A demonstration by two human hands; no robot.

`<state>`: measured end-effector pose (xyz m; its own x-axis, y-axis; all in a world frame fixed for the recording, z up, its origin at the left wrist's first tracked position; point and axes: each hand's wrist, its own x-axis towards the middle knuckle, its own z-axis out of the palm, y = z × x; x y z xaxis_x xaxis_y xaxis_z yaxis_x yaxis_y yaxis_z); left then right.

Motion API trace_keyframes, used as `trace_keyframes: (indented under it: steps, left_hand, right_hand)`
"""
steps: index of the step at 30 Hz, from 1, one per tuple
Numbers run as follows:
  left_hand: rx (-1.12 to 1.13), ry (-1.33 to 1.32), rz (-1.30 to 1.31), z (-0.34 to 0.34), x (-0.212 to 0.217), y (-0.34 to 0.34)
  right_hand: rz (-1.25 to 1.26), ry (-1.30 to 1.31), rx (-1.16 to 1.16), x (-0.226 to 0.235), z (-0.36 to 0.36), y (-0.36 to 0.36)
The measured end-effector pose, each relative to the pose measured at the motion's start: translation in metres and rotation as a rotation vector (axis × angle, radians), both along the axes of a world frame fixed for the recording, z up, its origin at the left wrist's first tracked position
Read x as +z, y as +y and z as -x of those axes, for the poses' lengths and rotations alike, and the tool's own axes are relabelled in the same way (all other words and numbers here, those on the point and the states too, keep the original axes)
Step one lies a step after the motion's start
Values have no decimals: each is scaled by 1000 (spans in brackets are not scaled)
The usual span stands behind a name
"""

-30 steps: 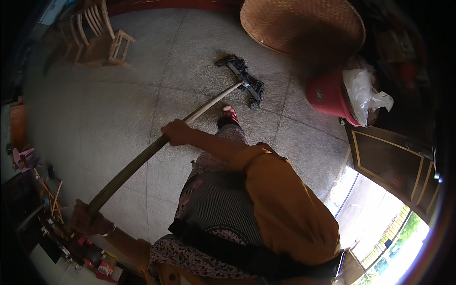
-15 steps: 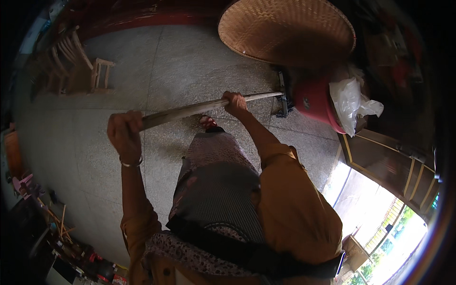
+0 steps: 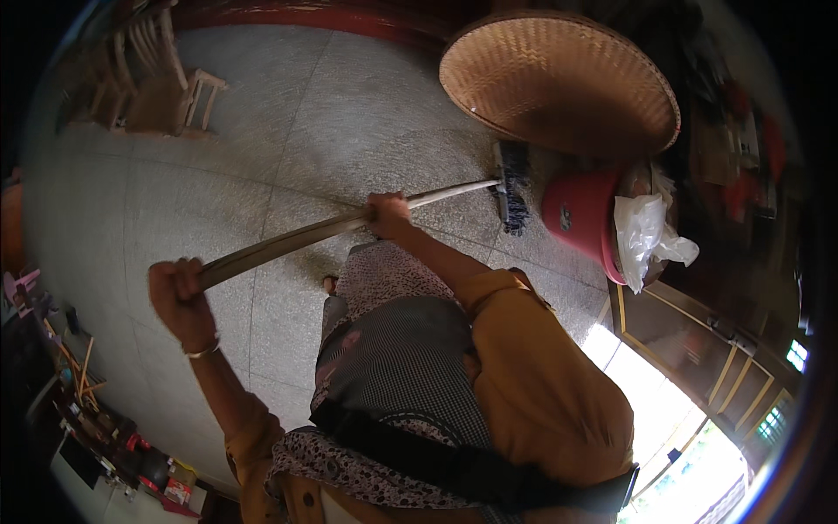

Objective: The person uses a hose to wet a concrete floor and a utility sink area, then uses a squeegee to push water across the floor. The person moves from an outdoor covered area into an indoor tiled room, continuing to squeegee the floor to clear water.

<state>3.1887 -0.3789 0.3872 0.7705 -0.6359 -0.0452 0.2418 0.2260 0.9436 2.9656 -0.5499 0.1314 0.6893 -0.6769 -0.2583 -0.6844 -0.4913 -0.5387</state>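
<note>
1. The grey speckled tiled floor (image 3: 262, 175) fills most of the view; its far edges bend and darken toward the rim, so what lies along the walls is hard to read.
2. The person's own body in a mustard-yellow top and patterned apron (image 3: 419, 384) takes up the lower middle and hides the floor beneath; only one foot shows, by the apron's upper edge.
3. A large round woven bamboo tray (image 3: 559, 83) lies at the upper right, its far rim lost in shadow.
4. A red plastic bucket (image 3: 580, 218) lies tipped just below the tray, with a white plastic bag (image 3: 646, 236) at its mouth; what is inside cannot be made out.
5. A long wooden-handled push broom (image 3: 349, 225) slants across the middle; its dark bristle head sits on the floor just left of the bucket and below the tray.
6. Small wooden chairs (image 3: 157, 83) stand at the upper left, blurred and partly cut off.
7. The right hand (image 3: 388, 214) has its fingers wrapped shut around the handle partway along.
8. The left hand (image 3: 179, 293), with a thin bangle at the wrist, has its fingers clamped on the handle's near end, covering the tip.
9. Clutter at the lower left is too small and dark to identify.
</note>
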Motion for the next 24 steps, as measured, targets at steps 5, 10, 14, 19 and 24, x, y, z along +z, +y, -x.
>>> trace_keyframes:
  steps: [5, 10, 14, 19, 24]
  left_hand:
    - [207, -102, 110, -42, 47, 101]
    - [318, -237, 143, -38, 88, 175]
    - [396, -342, 141, -18, 87, 213]
    - [544, -421, 145, -15, 66, 226]
    - [353, -428, 231, -33, 60, 210]
  right_hand:
    - [-88, -155, 251, 42, -93, 62]
    - [-55, -407, 493, 61, -168, 107]
    - [-32, -419, 696, 59, -209, 124]
    - [-4, -401, 775, 56, -221, 129]
    - [-16, -380, 679, 55, -207, 113]
